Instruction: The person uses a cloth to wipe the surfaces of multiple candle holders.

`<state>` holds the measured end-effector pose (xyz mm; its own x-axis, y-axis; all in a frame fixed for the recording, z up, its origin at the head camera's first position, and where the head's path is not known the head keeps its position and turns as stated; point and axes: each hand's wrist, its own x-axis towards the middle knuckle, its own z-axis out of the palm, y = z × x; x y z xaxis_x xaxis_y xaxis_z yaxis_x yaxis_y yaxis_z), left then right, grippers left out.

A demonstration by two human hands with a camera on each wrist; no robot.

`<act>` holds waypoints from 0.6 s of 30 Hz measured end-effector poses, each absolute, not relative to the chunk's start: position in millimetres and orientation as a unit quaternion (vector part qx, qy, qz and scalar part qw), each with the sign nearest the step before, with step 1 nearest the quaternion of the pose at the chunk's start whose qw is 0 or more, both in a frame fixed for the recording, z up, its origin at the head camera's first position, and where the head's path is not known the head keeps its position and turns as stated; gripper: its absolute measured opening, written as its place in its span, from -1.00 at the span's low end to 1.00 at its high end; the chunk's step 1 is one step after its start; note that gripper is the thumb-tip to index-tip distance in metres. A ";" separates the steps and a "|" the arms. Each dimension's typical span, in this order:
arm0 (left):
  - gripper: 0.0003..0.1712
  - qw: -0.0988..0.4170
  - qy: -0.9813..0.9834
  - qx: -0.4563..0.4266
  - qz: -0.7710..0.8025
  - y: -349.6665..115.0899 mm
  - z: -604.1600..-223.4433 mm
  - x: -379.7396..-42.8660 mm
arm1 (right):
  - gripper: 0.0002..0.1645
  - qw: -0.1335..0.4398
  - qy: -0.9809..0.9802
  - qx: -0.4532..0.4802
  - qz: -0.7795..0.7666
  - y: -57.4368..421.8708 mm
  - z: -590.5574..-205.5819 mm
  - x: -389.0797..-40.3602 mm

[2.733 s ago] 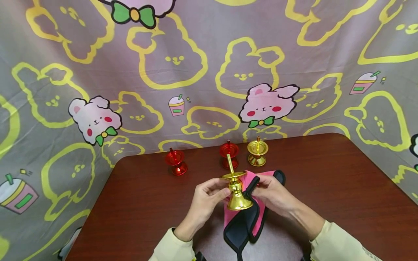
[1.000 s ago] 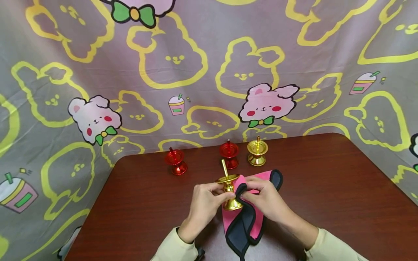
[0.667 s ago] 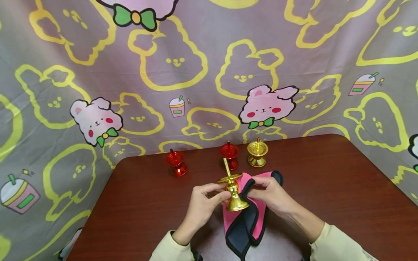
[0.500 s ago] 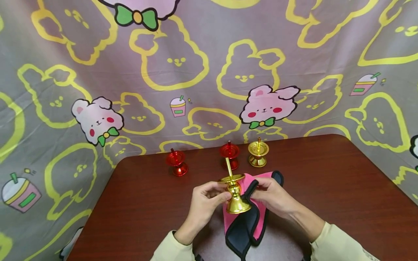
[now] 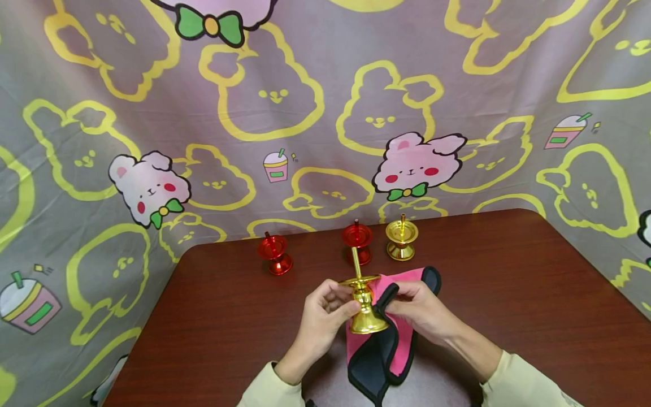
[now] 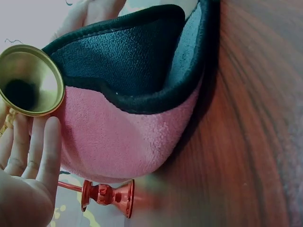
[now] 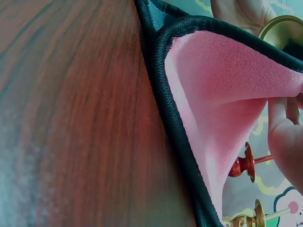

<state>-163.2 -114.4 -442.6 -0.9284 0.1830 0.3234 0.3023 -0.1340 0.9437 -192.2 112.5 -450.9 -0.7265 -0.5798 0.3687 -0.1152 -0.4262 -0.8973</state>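
In the head view, my left hand (image 5: 322, 319) pinches a shiny gold candlestick (image 5: 367, 321) by its stem. It stands nearly upright, its thin spike leaning slightly left. My right hand (image 5: 424, 311) grips a pink cloth (image 5: 403, 345) with a dark backing and black edging, bunched against the candlestick's right side. The left wrist view looks into the hollow base of the candlestick (image 6: 35, 78), close beside the cloth (image 6: 109, 132). From the right wrist, the cloth (image 7: 213, 75) hides part of the candlestick, and my right hand (image 7: 286, 142) shows at its edge.
Two red candlesticks, one at the left (image 5: 275, 254) and one in the middle (image 5: 357, 236), stand near the back edge of the brown table (image 5: 213, 328). Another gold candlestick (image 5: 401, 240) stands to their right. A patterned curtain (image 5: 305, 113) hangs behind the table.
The candlestick has shifted slightly lower and tilted back and forth. My right hand pressed the cloth farther left across it one second ago, then drew back right.
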 end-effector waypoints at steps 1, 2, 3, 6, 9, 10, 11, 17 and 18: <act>-0.59 0.044 -0.660 -0.186 -0.727 -115.0 -442.1 -163.0 | -0.65 0.147 0.521 -0.336 -0.771 111.7 -450.9 -192.1; -0.60 0.046 -0.663 -0.186 -0.723 -115.6 -441.6 -162.6 | -0.65 0.145 0.527 -0.332 -0.769 111.0 -450.9 -192.0; -0.61 0.050 -0.667 -0.187 -0.719 -116.3 -441.4 -162.6 | -0.66 0.142 0.534 -0.328 -0.766 110.1 -450.7 -191.9; -0.65 0.053 -0.678 -0.185 -0.709 -115.6 -440.3 -163.6 | -0.71 0.121 0.569 -0.313 -0.751 110.5 -449.1 -191.5; -0.69 0.060 -0.690 -0.176 -0.700 -114.4 -439.7 -164.6 | -0.79 0.093 0.605 -0.308 -0.728 110.4 -447.2 -191.7; -0.70 0.062 -0.695 -0.172 -0.696 -113.6 -439.1 -164.7 | -0.80 0.084 0.616 -0.308 -0.720 110.3 -446.7 -191.8; -0.71 0.064 -0.700 -0.167 -0.691 -112.7 -438.6 -164.6 | -0.80 0.074 0.626 -0.309 -0.712 110.2 -446.2 -191.9; -0.71 0.105 -0.745 -0.151 -0.641 -106.5 -438.4 -163.8 | -0.81 0.012 0.688 -0.303 -0.659 107.2 -441.2 -189.6; -0.70 0.118 -0.754 -0.152 -0.628 -105.4 -439.1 -164.0 | -0.81 -0.001 0.701 -0.299 -0.647 106.2 -440.1 -188.5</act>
<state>-164.0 -105.4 -439.1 -0.9255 0.0816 0.3698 0.3785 0.1659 0.9106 -188.5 106.2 -440.1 -0.8216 -0.4180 0.3876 -0.4197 -0.0164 -0.9075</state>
